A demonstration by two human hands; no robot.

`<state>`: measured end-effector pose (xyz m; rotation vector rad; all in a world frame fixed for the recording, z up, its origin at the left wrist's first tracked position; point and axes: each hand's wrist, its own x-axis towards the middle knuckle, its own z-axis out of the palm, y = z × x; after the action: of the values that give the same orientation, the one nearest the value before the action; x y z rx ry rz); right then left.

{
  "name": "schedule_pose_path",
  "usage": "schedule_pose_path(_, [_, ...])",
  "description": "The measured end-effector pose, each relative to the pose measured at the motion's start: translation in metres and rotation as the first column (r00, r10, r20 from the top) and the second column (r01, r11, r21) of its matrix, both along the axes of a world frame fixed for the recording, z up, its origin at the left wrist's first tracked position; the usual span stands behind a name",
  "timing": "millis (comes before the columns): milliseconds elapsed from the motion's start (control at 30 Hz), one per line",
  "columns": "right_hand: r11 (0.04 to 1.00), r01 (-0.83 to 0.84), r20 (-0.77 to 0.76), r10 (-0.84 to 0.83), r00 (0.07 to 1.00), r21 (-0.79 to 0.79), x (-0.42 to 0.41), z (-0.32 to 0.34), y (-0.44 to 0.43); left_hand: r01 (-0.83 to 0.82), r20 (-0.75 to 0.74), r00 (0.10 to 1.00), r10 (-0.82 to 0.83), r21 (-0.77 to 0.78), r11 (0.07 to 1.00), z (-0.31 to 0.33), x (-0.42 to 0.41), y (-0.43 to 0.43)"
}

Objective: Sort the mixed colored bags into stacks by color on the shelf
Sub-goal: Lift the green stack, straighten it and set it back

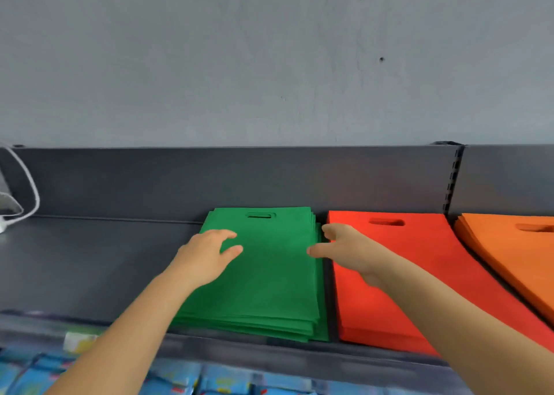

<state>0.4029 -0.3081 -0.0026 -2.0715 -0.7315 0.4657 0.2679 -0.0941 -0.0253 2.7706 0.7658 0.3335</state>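
Your left hand (pixel 207 253) and right hand (pixel 344 250) flank the stack of flat green fabric bags (pixel 269 289).
Blue printed packs (pixel 180 376) below are too blurred to read. Your fingers are loosely spread, gripping nothing. On the dark grey metal shelf (pixel 90 259), a slot-handled red fabric stack (pixel 419 244) and an orange fabric stack (pixel 509 259) lie to the right.

The green bags (pixel 263 274) at the centre of the frame are showing a matt, felt-like non-woven cloth with a fine, soft grain. The red bags (pixel 419 244) and orange bags (pixel 509 259) to the right are looking the same, dull and without shine. The shelf (pixel 90 259) beneath them is reading as smooth, dark grey painted metal, giving off a faint satin sheen at the left. The wall (pixel 269 65) above is appearing matt and faintly scuffed.
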Motion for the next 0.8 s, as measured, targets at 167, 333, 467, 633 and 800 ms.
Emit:
schedule_pose_path(167, [0.987,0.154,-0.156,-0.160,0.975,-0.044,-0.017,-0.020,0.063,0.008,-0.149,0.989,-0.003,0.032,0.999,-0.020,-0.027,0.067])
schedule_pose_path(333, [0.928,0.371,-0.220,-0.369,0.903,-0.035,-0.015,-0.028,0.081,0.100,-0.180,0.977,-0.113,-0.076,0.992,-0.047,-0.026,0.082])
schedule_pose_path(467, [0.878,0.477,-0.261,-0.469,0.843,-0.039,-0.012,-0.023,0.090,0.124,-0.209,0.968,-0.137,-0.073,0.990,-0.051,-0.021,0.084])
schedule_pose_path(633, [0.884,0.458,-0.454,-0.449,0.770,-0.099,-0.009,-0.015,0.092,0.132,-0.225,0.962,-0.152,-0.102,0.986,-0.052,-0.020,0.086])
schedule_pose_path(800, [0.933,0.349,-0.499,-0.342,0.796,-0.082,-0.009,-0.014,0.084,0.127,-0.218,0.964,-0.151,-0.120,0.985,-0.049,-0.022,0.087])
